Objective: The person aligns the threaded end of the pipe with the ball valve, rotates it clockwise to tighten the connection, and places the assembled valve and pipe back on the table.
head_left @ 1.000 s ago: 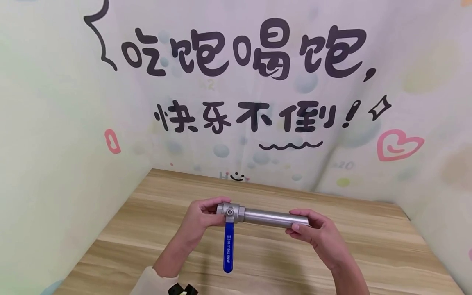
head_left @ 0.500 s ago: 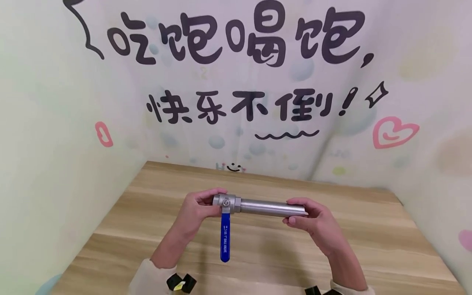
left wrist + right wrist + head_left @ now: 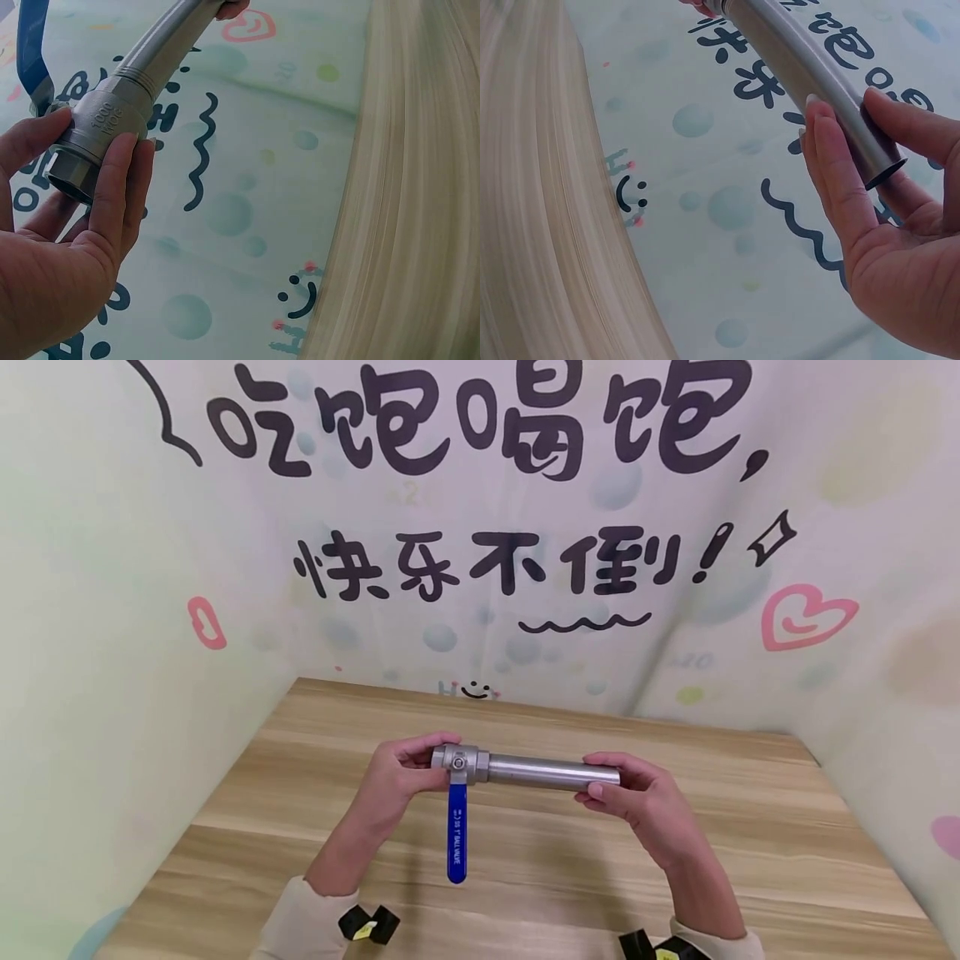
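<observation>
A steel ball valve [image 3: 470, 763] with a blue lever handle [image 3: 457, 835] is joined to a straight steel pipe [image 3: 551, 772], and both are held up level above the table. The lever points toward the person, crosswise to the pipe. My left hand [image 3: 393, 772] grips the valve body at its left end; in the left wrist view the thumb and fingers lie around the valve's hexagonal end [image 3: 73, 174]. At the other end, my right hand [image 3: 645, 793] pinches the pipe between thumb and fingers. The right wrist view shows the pipe's open end [image 3: 886, 173] by the palm.
A wood-grain table [image 3: 517, 860] lies below the hands. Behind it rises a pale printed cloth wall [image 3: 420, 652] with black lettering, and similar walls stand at left and right. Black blocks [image 3: 367, 925] sit at both sleeve cuffs.
The head view has tilted down slightly, so the wall lettering sits higher in it. Both hands keep their grip on the valve and pipe, which appear a little higher in the head view.
</observation>
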`<state>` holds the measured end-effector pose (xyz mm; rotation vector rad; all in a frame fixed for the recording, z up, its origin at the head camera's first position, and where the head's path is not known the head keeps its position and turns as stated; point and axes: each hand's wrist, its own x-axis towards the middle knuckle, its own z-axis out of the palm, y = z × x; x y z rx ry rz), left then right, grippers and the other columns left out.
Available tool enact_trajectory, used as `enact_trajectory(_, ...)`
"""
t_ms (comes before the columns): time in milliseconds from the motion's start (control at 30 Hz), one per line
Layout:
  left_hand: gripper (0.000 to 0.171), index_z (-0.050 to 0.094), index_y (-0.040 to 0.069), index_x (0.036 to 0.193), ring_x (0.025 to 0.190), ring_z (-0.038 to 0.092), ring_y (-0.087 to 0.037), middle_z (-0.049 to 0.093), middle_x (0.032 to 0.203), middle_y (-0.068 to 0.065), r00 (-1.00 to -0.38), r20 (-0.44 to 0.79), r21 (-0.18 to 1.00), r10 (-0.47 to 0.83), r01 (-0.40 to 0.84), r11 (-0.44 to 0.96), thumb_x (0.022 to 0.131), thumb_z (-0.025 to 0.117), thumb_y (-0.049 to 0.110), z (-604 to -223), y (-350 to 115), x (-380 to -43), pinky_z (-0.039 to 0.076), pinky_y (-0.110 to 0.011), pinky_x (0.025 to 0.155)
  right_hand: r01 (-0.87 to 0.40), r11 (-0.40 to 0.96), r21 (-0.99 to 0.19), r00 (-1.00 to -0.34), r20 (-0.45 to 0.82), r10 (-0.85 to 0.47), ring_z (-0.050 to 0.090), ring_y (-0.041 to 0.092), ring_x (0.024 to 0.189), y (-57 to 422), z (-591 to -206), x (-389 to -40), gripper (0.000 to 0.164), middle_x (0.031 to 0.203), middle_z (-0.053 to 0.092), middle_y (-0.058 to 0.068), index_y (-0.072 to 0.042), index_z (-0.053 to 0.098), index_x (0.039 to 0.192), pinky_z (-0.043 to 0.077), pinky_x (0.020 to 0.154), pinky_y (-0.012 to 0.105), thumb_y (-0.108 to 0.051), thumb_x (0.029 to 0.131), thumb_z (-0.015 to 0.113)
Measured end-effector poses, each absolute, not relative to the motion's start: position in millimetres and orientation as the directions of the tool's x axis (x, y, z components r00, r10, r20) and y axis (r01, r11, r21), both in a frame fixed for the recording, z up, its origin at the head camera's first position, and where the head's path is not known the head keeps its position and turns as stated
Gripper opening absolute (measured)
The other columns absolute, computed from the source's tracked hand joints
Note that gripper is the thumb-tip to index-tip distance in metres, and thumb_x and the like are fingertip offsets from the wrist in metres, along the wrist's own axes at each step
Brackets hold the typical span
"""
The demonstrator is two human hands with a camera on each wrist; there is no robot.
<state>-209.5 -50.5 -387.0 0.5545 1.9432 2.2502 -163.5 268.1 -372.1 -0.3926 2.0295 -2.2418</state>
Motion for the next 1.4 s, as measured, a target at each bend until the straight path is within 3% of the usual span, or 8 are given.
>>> enact_trajectory(300,0.040,0.064,-0.009,0.118,0.092,0.060,-0.023,0.060,0.112,-0.021,-0.928,0.190,0.977,0.319,0.146,-0.157,0.079,0.068,-0.006,-391.0,-53.0,-206.6,0.060,-0.031,0.071,-0.096,-0.100,-0.990,-0.961,0.119,-0.248,0.071,0.019,0.086,266.5,-373.8,-161.2,0.036,0.100,0.064,0.006,-0.011,0.068,0.114,0.058,0.082,0.031,0.009,0.084,0.067)
enact_trajectory(467,0.040,0.064,-0.008,0.119,0.094,0.059,-0.023,0.060,0.114,-0.021,-0.928,0.195,0.976,0.318,0.152,-0.156,0.079,0.068,-0.006,-390.9,-53.4,-207.1,0.059,-0.030,0.072,-0.107,-0.153,-0.982,-0.951,0.146,-0.273,0.071,0.020,0.086,267.1,-375.2,-162.6,0.032,0.099,0.062,0.009,-0.009,0.068,0.112,0.059,0.082,0.032,0.010,0.087,0.062)
enact_trajectory(767,0.041,0.063,-0.009,0.119,0.092,0.061,-0.022,0.060,0.112,-0.021,-0.929,0.194,0.975,0.316,0.149,-0.162,0.079,0.069,-0.006,-389.9,-53.9,-206.8,0.059,-0.031,0.072,-0.098,-0.124,-0.987,-0.962,0.126,-0.243,0.071,0.020,0.087,265.9,-374.5,-163.3,0.027,0.101,0.062,0.007,-0.013,0.070,0.110,0.058,0.084,0.033,0.003,0.091,0.061)
enact_trajectory(1133,0.042,0.062,-0.011,0.120,0.092,0.061,-0.023,0.060,0.113,-0.022,-0.927,0.196,0.975,0.319,0.150,-0.162,0.079,0.069,-0.005,-390.0,-53.6,-207.3,0.060,-0.031,0.073,-0.119,-0.179,-0.976,-0.948,0.166,-0.270,0.071,0.020,0.088,266.4,-375.5,-163.1,0.039,0.107,0.063,0.005,-0.004,0.066,0.119,0.058,0.084,0.032,0.013,0.084,0.063)
enact_trajectory(1400,0.041,0.063,-0.009,0.119,0.090,0.062,-0.022,0.061,0.111,-0.021,-0.928,0.194,0.976,0.319,0.149,-0.160,0.079,0.069,-0.005,-387.4,-52.4,-208.8,0.060,-0.032,0.072,-0.118,-0.231,-0.966,-0.940,0.184,-0.286,0.071,0.021,0.088,268.3,-374.2,-163.9,0.034,0.104,0.062,0.006,-0.005,0.067,0.117,0.058,0.085,0.033,0.012,0.088,0.058)
